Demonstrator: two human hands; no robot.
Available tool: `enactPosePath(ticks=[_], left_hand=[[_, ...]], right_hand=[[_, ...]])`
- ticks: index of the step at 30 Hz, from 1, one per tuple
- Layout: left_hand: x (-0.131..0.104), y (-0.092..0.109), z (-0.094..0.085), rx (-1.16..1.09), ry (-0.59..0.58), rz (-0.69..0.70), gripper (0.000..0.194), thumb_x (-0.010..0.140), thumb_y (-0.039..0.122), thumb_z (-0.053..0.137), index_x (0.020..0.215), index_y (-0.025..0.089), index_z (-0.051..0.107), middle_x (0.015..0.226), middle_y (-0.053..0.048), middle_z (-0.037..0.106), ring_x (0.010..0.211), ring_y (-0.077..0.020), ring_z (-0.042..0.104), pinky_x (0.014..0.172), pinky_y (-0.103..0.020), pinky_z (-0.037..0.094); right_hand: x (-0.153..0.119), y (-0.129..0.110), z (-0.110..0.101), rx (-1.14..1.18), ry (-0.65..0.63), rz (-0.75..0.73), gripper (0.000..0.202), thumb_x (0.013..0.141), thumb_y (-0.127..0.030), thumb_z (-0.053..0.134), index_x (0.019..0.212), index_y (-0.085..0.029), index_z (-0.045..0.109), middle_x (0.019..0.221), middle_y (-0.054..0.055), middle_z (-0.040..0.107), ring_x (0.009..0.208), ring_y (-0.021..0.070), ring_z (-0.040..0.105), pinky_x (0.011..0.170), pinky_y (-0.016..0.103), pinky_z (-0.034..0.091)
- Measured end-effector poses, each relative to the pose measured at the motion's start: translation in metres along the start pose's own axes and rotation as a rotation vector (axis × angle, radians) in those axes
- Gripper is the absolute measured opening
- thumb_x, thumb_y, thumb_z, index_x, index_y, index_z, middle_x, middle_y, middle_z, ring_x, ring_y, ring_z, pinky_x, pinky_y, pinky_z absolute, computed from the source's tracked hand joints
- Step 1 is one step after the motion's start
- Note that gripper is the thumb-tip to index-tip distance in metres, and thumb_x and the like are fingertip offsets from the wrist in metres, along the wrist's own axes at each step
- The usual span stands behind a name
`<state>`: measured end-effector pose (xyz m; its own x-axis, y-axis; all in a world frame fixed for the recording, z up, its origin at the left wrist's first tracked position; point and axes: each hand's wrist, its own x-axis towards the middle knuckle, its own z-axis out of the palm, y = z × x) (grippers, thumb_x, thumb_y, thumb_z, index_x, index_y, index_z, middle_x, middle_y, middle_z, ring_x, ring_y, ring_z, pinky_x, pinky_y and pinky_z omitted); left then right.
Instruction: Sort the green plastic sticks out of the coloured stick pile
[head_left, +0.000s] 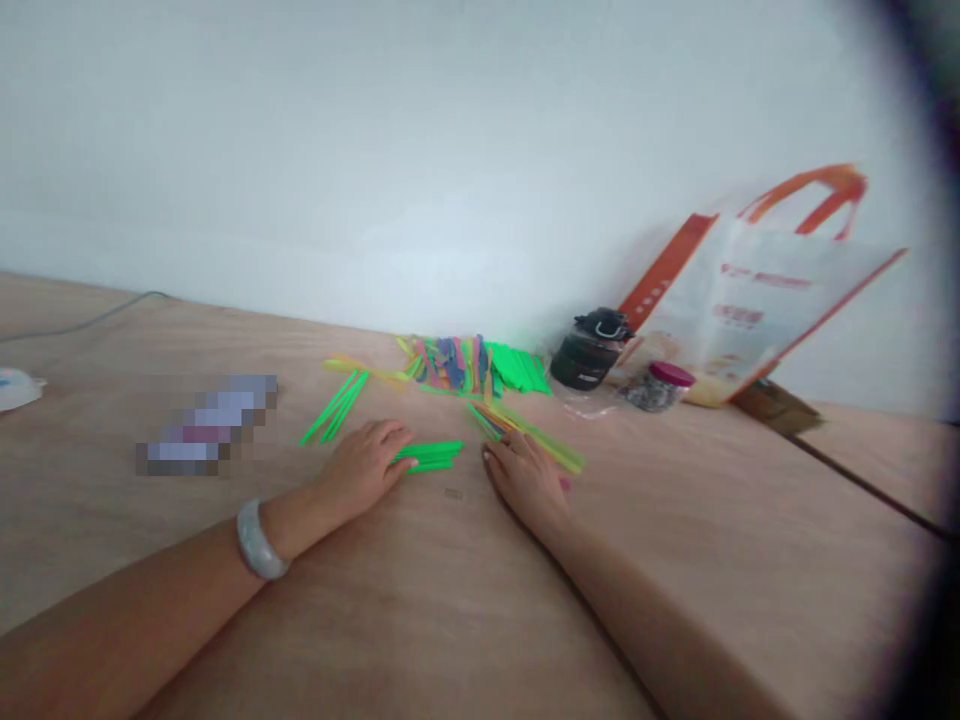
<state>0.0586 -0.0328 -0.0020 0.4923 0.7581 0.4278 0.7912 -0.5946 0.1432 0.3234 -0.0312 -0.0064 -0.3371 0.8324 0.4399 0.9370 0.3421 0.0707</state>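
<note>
My left hand (pixel 371 462) lies on the wooden table with its fingers and thumb closed round one end of a bundle of thin green sticks (pixel 431 457), whose other ends point right. Left of that hand, a few more green sticks (pixel 339 408) lie slanted. My right hand (pixel 529 482) is closed over several thin sticks of mixed colours, partly hidden under its fingers. Yellow-green sticks (pixel 555 448) stick out to its right, and a pink tip shows beside the palm. Behind both hands is a row of multicoloured strips (pixel 454 365) beside bright green ones (pixel 519 368).
A black lidded bottle (pixel 589 350), a clear jar with a pink lid (pixel 660 386) and a white bag with orange handles (pixel 750 310) stand at the back right. A blurred-out flat object (pixel 210 425) lies left. A cable (pixel 97 318) runs along the back left.
</note>
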Motion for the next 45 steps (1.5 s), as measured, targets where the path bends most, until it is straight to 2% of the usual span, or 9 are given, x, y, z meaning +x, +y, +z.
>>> enactPosePath(ticks=[7,14,18,21,25,30,38,42,45], left_hand=[[0.007,-0.055,-0.020,0.269,0.008,-0.421,0.031,0.090,0.022,0.038,0.113,0.015,0.057,0.118,-0.015,0.055,0.102,-0.0277,0.055,0.083,-0.042,0.047],[0.008,-0.077,-0.028,0.235,-0.102,-0.483,0.031,0.088,0.019,0.034,0.099,0.013,0.063,0.091,-0.012,0.061,0.087,-0.0231,0.059,0.079,-0.034,0.046],[0.009,-0.065,-0.026,0.132,0.059,-0.442,0.034,0.089,0.018,0.033,0.107,0.014,0.062,0.095,-0.010,0.058,0.088,-0.0213,0.057,0.080,-0.034,0.046],[0.008,-0.042,-0.023,-0.007,0.159,-0.300,0.031,0.089,0.017,0.036,0.110,0.016,0.059,0.098,-0.007,0.056,0.089,-0.0178,0.056,0.081,-0.031,0.047],[0.001,0.004,-0.020,-0.141,0.102,-0.023,0.027,0.090,0.016,0.038,0.109,0.018,0.057,0.100,-0.006,0.056,0.092,-0.0172,0.055,0.084,-0.031,0.046],[-0.009,0.044,-0.016,-0.174,0.021,0.085,0.021,0.094,0.021,0.038,0.104,0.020,0.056,0.096,-0.004,0.055,0.089,-0.0162,0.055,0.079,-0.030,0.048],[-0.015,0.049,-0.003,-0.131,-0.023,0.113,0.022,0.095,0.024,0.036,0.102,0.019,0.056,0.094,-0.004,0.057,0.091,-0.0186,0.055,0.081,-0.034,0.048],[-0.013,0.050,-0.006,-0.119,-0.035,0.050,0.026,0.095,0.026,0.034,0.098,0.019,0.059,0.092,-0.005,0.059,0.086,-0.0182,0.057,0.076,-0.032,0.049],[-0.011,0.048,-0.012,-0.164,-0.074,-0.031,0.027,0.095,0.027,0.035,0.091,0.019,0.061,0.088,-0.004,0.061,0.082,-0.0174,0.058,0.073,-0.030,0.049]], right_hand=[[0.002,0.000,-0.001,0.017,-0.046,0.051,0.030,0.089,-0.026,0.039,0.090,-0.021,0.069,0.091,0.011,0.059,0.090,0.0239,0.052,0.079,0.037,0.042],[0.002,-0.003,-0.008,0.025,-0.055,0.100,0.027,0.088,-0.027,0.042,0.090,-0.021,0.068,0.094,0.012,0.059,0.091,0.0241,0.052,0.079,0.037,0.044],[0.002,-0.004,-0.010,0.200,0.042,0.114,0.029,0.089,-0.030,0.040,0.094,-0.021,0.067,0.096,0.010,0.060,0.095,0.0228,0.053,0.083,0.036,0.043],[0.004,-0.006,-0.011,0.504,0.110,0.171,0.034,0.090,-0.037,0.037,0.093,-0.019,0.067,0.091,0.008,0.064,0.092,0.0207,0.056,0.083,0.035,0.044],[0.003,-0.017,-0.013,0.926,0.058,0.372,0.049,0.089,-0.052,0.032,0.088,-0.017,0.067,0.078,0.006,0.065,0.073,0.0185,0.059,0.068,0.031,0.047],[-0.005,-0.040,-0.018,1.163,-0.054,0.379,0.039,0.084,-0.051,0.046,0.098,-0.019,0.064,0.071,0.002,0.061,0.063,0.0153,0.055,0.056,0.026,0.044],[-0.011,-0.066,-0.030,1.200,-0.210,0.276,0.030,0.085,-0.044,0.046,0.091,-0.021,0.064,0.060,-0.002,0.052,0.052,0.0114,0.046,0.049,0.023,0.038],[-0.008,-0.064,-0.029,1.206,-0.203,0.306,0.033,0.084,-0.048,0.046,0.088,-0.020,0.064,0.057,-0.003,0.049,0.049,0.0105,0.043,0.047,0.022,0.036],[-0.002,-0.045,-0.022,1.099,-0.079,0.374,0.040,0.086,-0.051,0.040,0.090,-0.018,0.063,0.056,-0.003,0.048,0.049,0.0113,0.044,0.046,0.022,0.037]])
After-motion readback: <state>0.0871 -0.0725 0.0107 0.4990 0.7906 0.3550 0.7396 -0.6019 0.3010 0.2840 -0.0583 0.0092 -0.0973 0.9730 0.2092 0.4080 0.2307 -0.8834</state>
